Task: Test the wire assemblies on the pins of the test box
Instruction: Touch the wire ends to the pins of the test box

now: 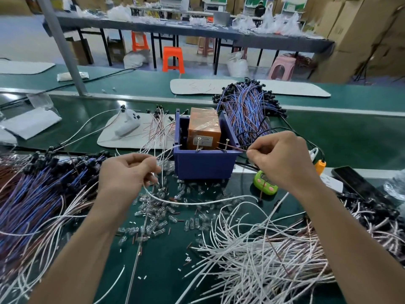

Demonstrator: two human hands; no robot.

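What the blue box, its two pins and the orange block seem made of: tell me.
The blue box: matt moulded plastic, uniform colour, thick rim. The pins: probably metal screws, grey with flat shiny heads. The orange block: wrapped in glossy clear film, wrinkled with glare; body unclear.

The label (203, 140) is too small to be read. The left wire pile (32, 200) and the right wire pile (285, 255) are cut off by the picture's edges. The far bench (175, 29) is blurred.
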